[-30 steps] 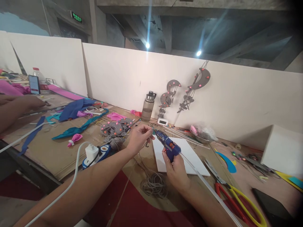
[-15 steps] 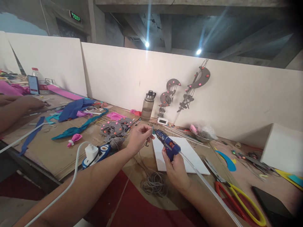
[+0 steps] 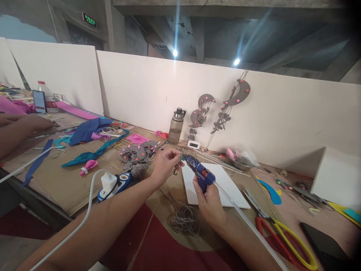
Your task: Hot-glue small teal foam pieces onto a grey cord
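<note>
— What are the two hands doing?

— The right hand [image 3: 208, 205] is wrapped around the grip of one blue glue gun [image 3: 199, 171], whose nozzle points up and left toward the left hand [image 3: 165, 164]. That hand pinches a small grey piece [image 3: 177, 169] between thumb and fingertips, right at the gun's tip. A clear glue stick [image 3: 248, 222] trails from the back of the gun toward the lower right.

— And under them?

— One white board [image 3: 225, 188] lies flat on the table [image 3: 56, 180], just beyond the right hand, and one coil of grey cord [image 3: 184, 220] sits near the right wrist.

— Further out?

— One pair of scissors with yellow and red handles [image 3: 282, 235] to the right, one dark phone [image 3: 324, 246] beside them. To the left, one white plug in a blue power strip [image 3: 113, 183], a heap of grey felt pieces with pink dots [image 3: 137, 155]. One water bottle [image 3: 176, 126] stands at the partition, where two grey hangings [image 3: 220, 109] are pinned. Another person's arm [image 3: 17, 130] rests at far left.
</note>
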{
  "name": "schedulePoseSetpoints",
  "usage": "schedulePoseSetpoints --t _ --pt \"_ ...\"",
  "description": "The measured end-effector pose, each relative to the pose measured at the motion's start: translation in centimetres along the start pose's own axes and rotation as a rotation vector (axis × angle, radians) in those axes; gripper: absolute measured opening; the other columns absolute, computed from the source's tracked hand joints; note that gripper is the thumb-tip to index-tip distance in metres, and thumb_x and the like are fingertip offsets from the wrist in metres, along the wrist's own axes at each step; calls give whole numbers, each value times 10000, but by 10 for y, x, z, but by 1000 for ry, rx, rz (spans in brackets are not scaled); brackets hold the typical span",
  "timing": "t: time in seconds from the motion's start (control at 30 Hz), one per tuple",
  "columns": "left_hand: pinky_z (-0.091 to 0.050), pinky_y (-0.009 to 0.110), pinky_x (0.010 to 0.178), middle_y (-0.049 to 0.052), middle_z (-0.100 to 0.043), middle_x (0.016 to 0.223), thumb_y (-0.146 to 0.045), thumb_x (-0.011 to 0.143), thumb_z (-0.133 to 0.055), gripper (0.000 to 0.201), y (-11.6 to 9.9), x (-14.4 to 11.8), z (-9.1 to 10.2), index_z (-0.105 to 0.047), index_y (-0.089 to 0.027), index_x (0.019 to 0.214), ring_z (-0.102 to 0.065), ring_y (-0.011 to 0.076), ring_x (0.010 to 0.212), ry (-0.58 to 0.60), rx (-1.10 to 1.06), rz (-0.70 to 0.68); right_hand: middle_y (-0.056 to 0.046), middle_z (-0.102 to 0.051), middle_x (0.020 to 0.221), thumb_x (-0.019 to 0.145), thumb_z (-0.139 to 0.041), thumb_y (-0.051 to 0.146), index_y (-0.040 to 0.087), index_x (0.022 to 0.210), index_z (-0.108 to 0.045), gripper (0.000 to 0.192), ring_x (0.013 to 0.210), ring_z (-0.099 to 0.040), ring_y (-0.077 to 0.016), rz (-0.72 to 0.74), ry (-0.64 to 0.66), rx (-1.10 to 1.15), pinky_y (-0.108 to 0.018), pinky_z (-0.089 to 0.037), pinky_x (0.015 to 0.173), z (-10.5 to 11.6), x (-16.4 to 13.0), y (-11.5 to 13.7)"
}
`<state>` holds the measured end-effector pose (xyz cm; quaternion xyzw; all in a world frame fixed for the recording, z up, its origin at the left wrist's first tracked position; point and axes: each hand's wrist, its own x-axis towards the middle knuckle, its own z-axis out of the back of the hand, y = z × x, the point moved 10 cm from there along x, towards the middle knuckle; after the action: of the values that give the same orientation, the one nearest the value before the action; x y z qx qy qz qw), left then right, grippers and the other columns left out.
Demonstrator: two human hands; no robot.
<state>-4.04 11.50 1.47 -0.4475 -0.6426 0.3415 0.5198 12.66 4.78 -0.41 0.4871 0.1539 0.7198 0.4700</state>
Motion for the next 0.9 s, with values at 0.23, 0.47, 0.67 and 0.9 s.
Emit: schedulePoseSetpoints --t 0.23,0.47,0.67,0.9 --pt "-452 209 429 -7 -595 592 -305 709 -671 195 0 1 2 -575 -148 771 -605 125 514 -16 -33 -2 -146 -619 1130 907 -477 393 153 1181 -529 368 1071 -568 -257 16 -9 -8 -460 -442 948 2 -1 0" --pt "-448 208 425 -12 -587 602 -297 714 -665 184 0 1 1 -572 -146 762 -607 123 519 -13 -50 -5 -149 -623 1124 908 -470 402 151 1182 -531 376 1068 -571 -260 2 -3 4 -464 -445 948 0 -1 0" --pt "-444 211 429 -9 -594 575 -302 706 -678 197 -1 1 2 -557 -152 745 -602 126 512 -22 -67 9 -140 -619 1133 906 -476 394 159 1193 -522 373 1070 -572 -252 17 -8 4 -458 -444 955 1 0 0" --pt "-443 209 429 -17 -584 609 -299 703 -672 187 1 0 0 -573 -150 756 -610 123 526 -10 -65 12 -137 -628 1108 906 -472 395 161 1157 -541 350 1051 -574 -251 14 -8 5 -447 -448 941 1 -1 2"
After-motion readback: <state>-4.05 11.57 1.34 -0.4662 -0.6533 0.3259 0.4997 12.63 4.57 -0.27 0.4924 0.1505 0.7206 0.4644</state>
